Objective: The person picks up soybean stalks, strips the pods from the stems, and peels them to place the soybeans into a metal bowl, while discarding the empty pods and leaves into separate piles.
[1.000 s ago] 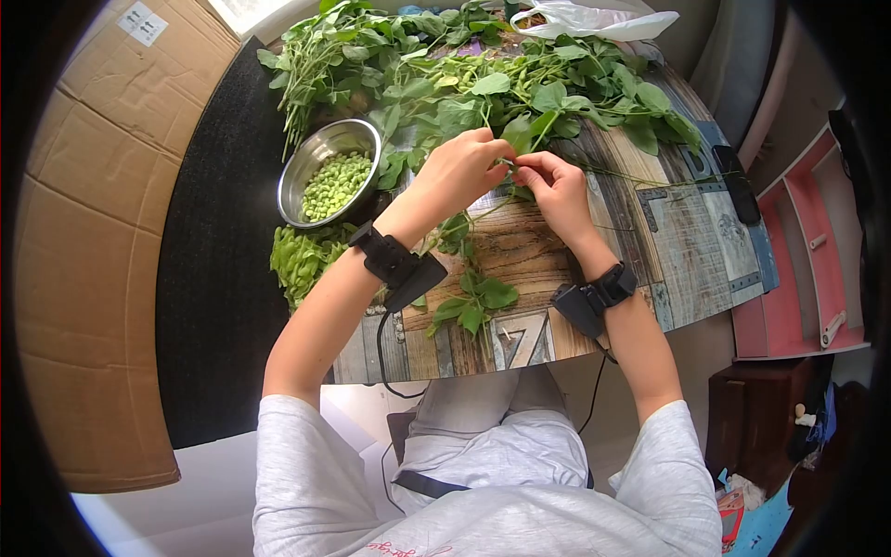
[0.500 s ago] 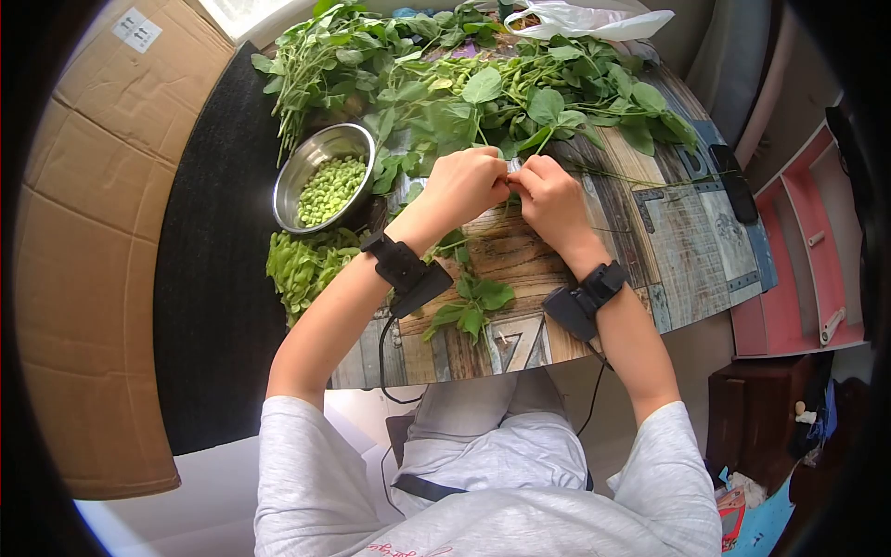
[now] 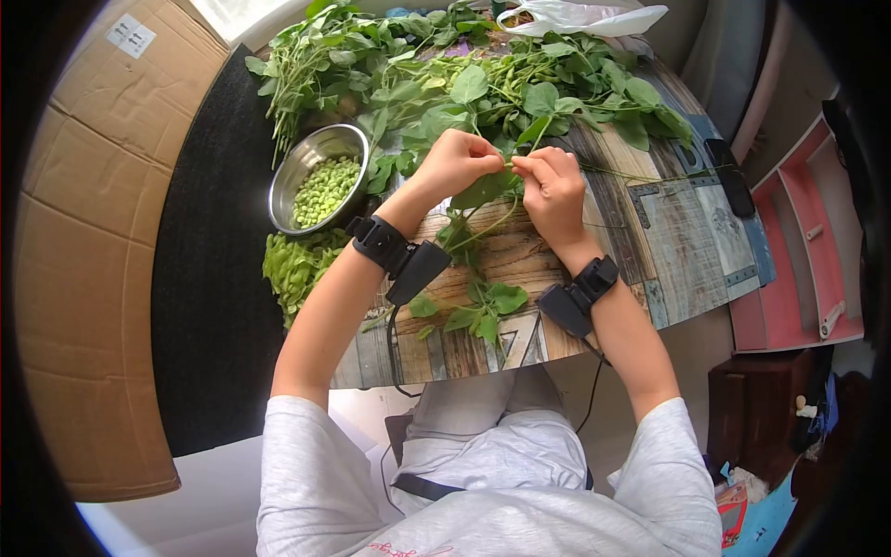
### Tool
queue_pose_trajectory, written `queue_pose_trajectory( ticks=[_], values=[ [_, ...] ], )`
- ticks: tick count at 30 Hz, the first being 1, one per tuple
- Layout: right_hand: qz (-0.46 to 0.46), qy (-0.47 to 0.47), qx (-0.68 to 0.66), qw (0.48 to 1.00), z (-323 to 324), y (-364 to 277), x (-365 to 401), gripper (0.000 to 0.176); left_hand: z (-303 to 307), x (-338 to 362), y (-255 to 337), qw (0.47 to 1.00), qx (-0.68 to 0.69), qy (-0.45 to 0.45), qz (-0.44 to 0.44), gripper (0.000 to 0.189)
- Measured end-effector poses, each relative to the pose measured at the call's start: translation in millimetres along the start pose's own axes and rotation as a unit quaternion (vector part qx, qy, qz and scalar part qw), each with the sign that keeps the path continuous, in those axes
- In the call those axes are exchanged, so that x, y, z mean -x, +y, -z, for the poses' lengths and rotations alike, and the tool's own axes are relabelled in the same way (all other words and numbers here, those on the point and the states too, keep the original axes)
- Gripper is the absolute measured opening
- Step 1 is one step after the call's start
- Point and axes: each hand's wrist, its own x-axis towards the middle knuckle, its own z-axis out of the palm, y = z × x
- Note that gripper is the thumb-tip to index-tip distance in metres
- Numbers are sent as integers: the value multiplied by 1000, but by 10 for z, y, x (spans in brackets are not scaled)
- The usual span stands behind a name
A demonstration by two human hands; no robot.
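My left hand (image 3: 459, 165) and my right hand (image 3: 554, 190) meet over the middle of the table, fingertips nearly touching. Both are pinched on a small green bean pod (image 3: 508, 163), mostly covered by the fingers. Leafy bean stalks (image 3: 483, 186) hang just below and behind the fingers. Left of my left hand, a steel bowl (image 3: 358, 139) holds shelled green beans (image 3: 327, 192). A pile of green pods or hulls (image 3: 295, 271) lies in front of the bowl, partly behind my left forearm.
A large heap of leafy bean plants (image 3: 557, 88) covers the far side of the table (image 3: 687, 251). A white plastic bag (image 3: 594, 17) lies behind it. Loose leaves (image 3: 483, 311) lie near the front edge. A black phone-like object (image 3: 731, 181) rests at the right edge. Cardboard (image 3: 93, 269) stands left.
My hands have come slightly apart and tilted, so the fingertips and the green pod now show. Leaves and a stem have come into view beneath them.
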Motion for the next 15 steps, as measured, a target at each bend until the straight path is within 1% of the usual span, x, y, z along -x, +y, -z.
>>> queue_pose_trajectory(
  ticks=[2, 3, 5, 7, 8, 9, 10, 11, 12, 13, 14, 15],
  values=[
    [-14, 13, -14, 1000, -20, 0, 15, 13, 1, -22, -18, 1000, -16, 4, -10, 14],
    [-27, 27, -28, 999, -32, -11, 12, 14, 0, -29, -31, 999, -33, 21, -24, 17],
    [-24, 31, -43, 998, -33, -44, 9, 13, -19, -36, -61, 997, -49, 39, -39, 19],
    [-21, 37, -57, 998, 15, -108, -34, 13, -46, -15, -57, 984, -137, 94, -67, 20],
    [-55, 49, -90, 993, 59, -148, -54, 12, -39, -6, -67, 984, -136, 95, -65, 20],
    [-87, 61, -123, 987, 83, -178, -77, 12, -18, -14, -115, 978, -166, 100, -73, 19],
    [-85, 59, -125, 987, 84, -178, -91, 12, 14, -28, -162, 972, -196, 106, -80, 18],
    [-110, 38, -157, 981, 90, -173, -96, 11, 55, -34, -211, 970, -217, 77, -73, 22],
    [-135, 18, -188, 973, 91, -168, -95, 11, 74, 7, -165, 971, -217, 76, -72, 22],
    [-137, 19, -187, 973, 74, -163, -81, 11, 82, 64, -124, 973, -207, 63, -83, 25],
    [-176, -2, -245, 954, 45, -156, -55, 11, 82, 126, -84, 975, -198, 49, -93, 30],
    [-213, -23, -301, 929, 25, -153, -43, 11, 76, 202, -30, 975, -198, 47, -93, 30]
  ],
)
